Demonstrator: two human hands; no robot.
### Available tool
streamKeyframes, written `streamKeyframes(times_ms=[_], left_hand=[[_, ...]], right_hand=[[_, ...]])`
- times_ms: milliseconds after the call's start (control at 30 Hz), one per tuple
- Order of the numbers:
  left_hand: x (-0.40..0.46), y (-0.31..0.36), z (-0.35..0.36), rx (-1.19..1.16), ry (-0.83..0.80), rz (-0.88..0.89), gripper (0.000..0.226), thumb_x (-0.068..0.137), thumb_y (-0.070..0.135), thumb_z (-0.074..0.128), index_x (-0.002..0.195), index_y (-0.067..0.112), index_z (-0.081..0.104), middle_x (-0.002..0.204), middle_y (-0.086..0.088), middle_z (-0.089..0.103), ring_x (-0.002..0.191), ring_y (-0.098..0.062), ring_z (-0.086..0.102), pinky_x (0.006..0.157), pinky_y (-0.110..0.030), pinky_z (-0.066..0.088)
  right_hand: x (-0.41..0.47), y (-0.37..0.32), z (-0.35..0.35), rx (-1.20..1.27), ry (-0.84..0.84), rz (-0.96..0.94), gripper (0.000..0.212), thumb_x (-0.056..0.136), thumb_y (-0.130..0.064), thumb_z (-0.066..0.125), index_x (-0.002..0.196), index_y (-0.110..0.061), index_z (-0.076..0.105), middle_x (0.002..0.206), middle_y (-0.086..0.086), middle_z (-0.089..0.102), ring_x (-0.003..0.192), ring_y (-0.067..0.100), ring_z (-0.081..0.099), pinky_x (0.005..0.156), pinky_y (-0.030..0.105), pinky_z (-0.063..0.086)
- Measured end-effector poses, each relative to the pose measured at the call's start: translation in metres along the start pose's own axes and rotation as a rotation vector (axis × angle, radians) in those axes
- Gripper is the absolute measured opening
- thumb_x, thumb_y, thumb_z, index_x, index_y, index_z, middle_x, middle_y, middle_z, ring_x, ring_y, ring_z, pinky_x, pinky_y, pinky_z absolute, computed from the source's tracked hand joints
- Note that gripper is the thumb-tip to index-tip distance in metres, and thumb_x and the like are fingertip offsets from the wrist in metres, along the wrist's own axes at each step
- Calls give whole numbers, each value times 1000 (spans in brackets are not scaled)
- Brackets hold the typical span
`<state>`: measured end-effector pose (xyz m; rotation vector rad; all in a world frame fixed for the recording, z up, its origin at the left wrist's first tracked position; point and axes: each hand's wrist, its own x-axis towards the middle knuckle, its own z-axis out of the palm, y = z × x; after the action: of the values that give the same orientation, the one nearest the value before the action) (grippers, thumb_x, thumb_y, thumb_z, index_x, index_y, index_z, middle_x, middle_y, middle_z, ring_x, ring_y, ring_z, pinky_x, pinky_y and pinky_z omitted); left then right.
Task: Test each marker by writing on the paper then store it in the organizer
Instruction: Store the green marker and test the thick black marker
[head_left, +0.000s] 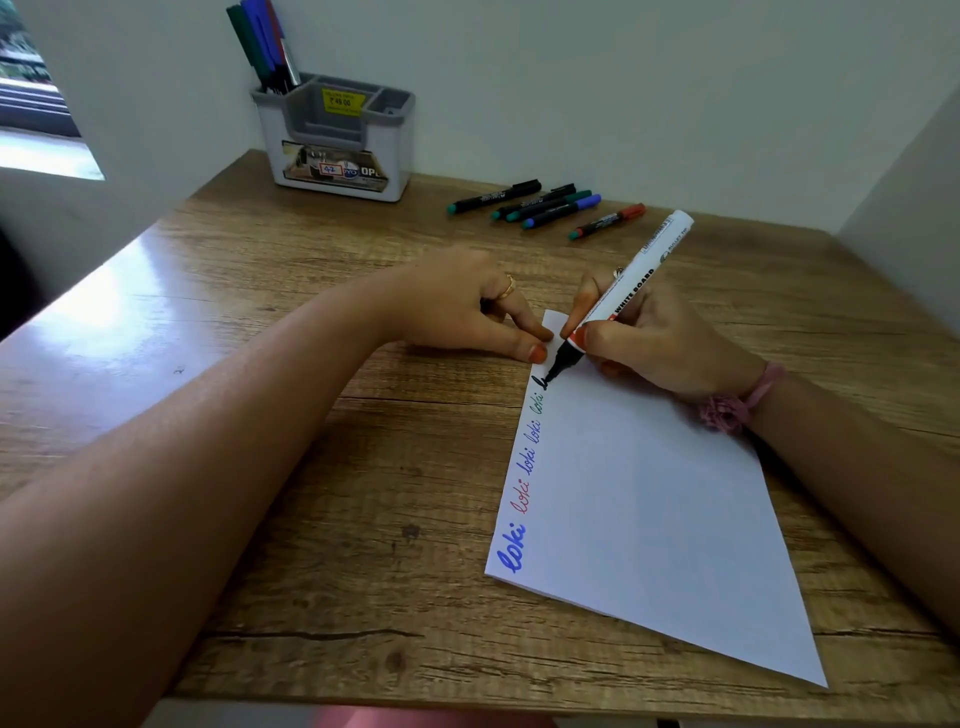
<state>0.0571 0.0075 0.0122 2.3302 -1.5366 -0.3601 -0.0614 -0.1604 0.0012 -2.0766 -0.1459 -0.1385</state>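
1. Far left at the back: grey plastic desk organizer (332, 140), a few tested markers already standing in its left slot.
2. Left hand (467, 306), fingers loosely bent, fingertips pinning down the top corner of the white paper sheet (649, 519) on the wooden table (260, 415). Not gripping anything.
3. Down the sheet's left edge: a row of "loki" test words in blue, red, green.
4. Right hand (649, 338) wrapped around the white-barrelled whiteboard marker (623, 291), black tip touching the paper, starting another word. So, testing step.
5. Next probably: finish the word, find the cap (not visible), reach back-left to the organizer.
6. Back right: five capped dark markers (545, 208) waiting.
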Motion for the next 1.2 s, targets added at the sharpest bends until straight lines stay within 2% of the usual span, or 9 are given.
streamKeyframes(times_ms=[100, 233, 400, 533, 700, 800, 900, 1033, 1200], left_hand=[[1, 1, 1, 9, 17, 7, 35, 80, 49, 57, 112, 37, 64, 81, 20, 59, 64, 7, 47, 56, -19, 28], [0, 1, 0, 5, 21, 6, 34, 81, 48, 58, 112, 35, 65, 76, 22, 56, 65, -2, 45, 57, -20, 29], [1, 0, 0, -8, 12, 12, 33, 81, 49, 57, 111, 38, 64, 87, 15, 65, 68, 5, 48, 57, -20, 30], [1, 0, 0, -20, 8, 26, 30, 81, 47, 57, 110, 40, 63, 97, 11, 68, 68, -2, 49, 58, -19, 33], [2, 1, 0, -7, 7, 14, 32, 80, 50, 57, 110, 41, 62, 82, 26, 58, 67, 7, 48, 57, -17, 29], [2, 0, 0, -18, 20, 18, 33, 81, 49, 57, 111, 38, 64, 77, 27, 56, 64, 12, 48, 54, -14, 29], [1, 0, 1, -11, 25, 40, 34, 81, 49, 57, 112, 35, 65, 81, 23, 60, 64, 17, 47, 54, -10, 30], [1, 0, 1, -24, 21, 31, 34, 82, 46, 58, 112, 34, 65, 88, 21, 63, 68, 14, 49, 54, -5, 31], [2, 0, 1, -24, 36, 32, 32, 82, 45, 59, 112, 35, 65, 74, 33, 50, 65, 21, 46, 52, 0, 30]], right_hand=[[1, 0, 0, 0, 20, 11, 24, 86, 10, 54, 71, -9, 55, 45, -12, 53, 41, 1, 43, 42, 13, 34], [2, -1, 2, -7, 8, -5, 14, 81, -3, 58, 71, -12, 57, 47, -11, 53, 42, 2, 44, 42, 13, 35], [4, 2, 3, 53, 76, -1, 9, 75, -12, 57, 67, -15, 55, 46, -10, 50, 40, 3, 41, 41, 16, 33], [5, 2, 3, -7, 62, -11, 10, 75, -14, 58, 66, -18, 55, 46, -10, 52, 42, 3, 45, 43, 16, 35], [3, 3, 0, 19, 28, -15, 4, 74, -7, 55, 74, -4, 54, 51, -14, 59, 45, 2, 47, 44, 14, 37], [5, 3, 2, 25, 65, 7, 8, 74, -12, 58, 68, -9, 53, 48, -10, 54, 43, 3, 45, 43, 15, 36], [6, 4, 3, 36, 90, 20, 9, 73, -13, 59, 66, -12, 53, 47, -9, 52, 41, 2, 44, 41, 16, 35], [5, 5, 2, 30, 75, 19, 14, 73, -12, 58, 74, 1, 54, 50, -8, 51, 44, 3, 43, 43, 16, 35], [8, 6, 2, 39, 114, 36, 8, 72, -13, 58, 66, -12, 54, 47, -10, 49, 41, 4, 40, 40, 17, 32]])
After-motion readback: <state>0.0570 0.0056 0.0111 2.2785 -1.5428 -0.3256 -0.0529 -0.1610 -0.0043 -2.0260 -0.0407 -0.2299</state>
